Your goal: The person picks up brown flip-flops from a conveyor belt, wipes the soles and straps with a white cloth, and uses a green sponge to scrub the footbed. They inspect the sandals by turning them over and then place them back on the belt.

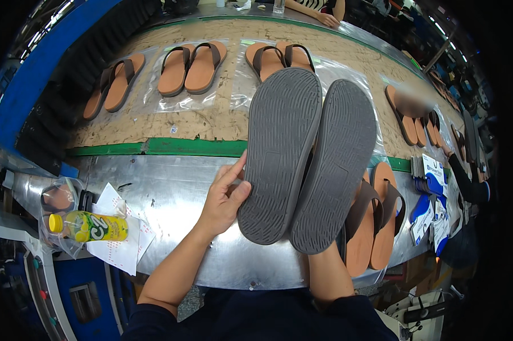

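Note:
A pair of flip-flops (285,136) is raised in front of me, grey textured soles facing me. The two stand side by side, toe ends up and slightly apart. At the left edge of the left sole, my left hand (225,196) grips with thumb and fingers, some of them hidden. My right forearm (326,273) runs up behind the right sole, which hides my right hand and its fingers. Just right of the held pair, another pair of flip-flops (375,219) with tan footbeds and dark brown straps rests on the metal table.
Across the table runs a brown-covered belt (205,125) with a green edge, bearing several flip-flop pairs on clear bags. A yellow-capped drink bottle (97,225) lies on papers (120,253) at left. Blue-and-white cards (432,193) are stacked at right. Other people's arms (319,14) show beyond.

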The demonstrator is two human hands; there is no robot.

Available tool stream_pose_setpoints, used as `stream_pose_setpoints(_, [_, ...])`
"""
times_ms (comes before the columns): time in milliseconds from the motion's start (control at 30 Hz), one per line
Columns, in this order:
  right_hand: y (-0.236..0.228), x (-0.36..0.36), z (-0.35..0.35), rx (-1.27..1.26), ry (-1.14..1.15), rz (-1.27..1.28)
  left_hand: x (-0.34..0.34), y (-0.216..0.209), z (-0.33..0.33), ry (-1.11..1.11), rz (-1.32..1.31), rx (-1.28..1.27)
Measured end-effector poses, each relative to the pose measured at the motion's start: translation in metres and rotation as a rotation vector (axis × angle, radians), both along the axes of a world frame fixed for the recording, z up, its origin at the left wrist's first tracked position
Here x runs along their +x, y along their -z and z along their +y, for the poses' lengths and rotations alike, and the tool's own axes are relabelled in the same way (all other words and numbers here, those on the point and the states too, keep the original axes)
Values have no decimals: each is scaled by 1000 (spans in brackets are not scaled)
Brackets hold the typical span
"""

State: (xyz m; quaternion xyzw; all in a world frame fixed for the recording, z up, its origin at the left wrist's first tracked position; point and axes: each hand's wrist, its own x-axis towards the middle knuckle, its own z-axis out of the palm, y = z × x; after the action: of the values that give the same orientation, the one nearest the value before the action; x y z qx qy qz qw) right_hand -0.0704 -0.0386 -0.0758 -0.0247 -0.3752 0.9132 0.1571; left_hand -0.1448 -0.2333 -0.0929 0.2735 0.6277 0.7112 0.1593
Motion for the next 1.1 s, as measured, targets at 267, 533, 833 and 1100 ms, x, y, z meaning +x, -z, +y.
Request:
stream_pose_setpoints(267, [-21, 15, -39, 1156, 438, -126, 28, -13, 6, 212, -283, 387])
stream_pose_setpoints(533, [-11, 7, -43, 1453, 723, 32, 0, -11, -23, 10, -602, 579])
stream_pose_setpoints(833, [-8, -11, -32, 511, 128, -376, -18, -18, -19, -66, -677, 581])
stream_pose_setpoints(1100, [7, -12, -11, 444, 263, -348, -21, -10, -7, -120, -288, 365])
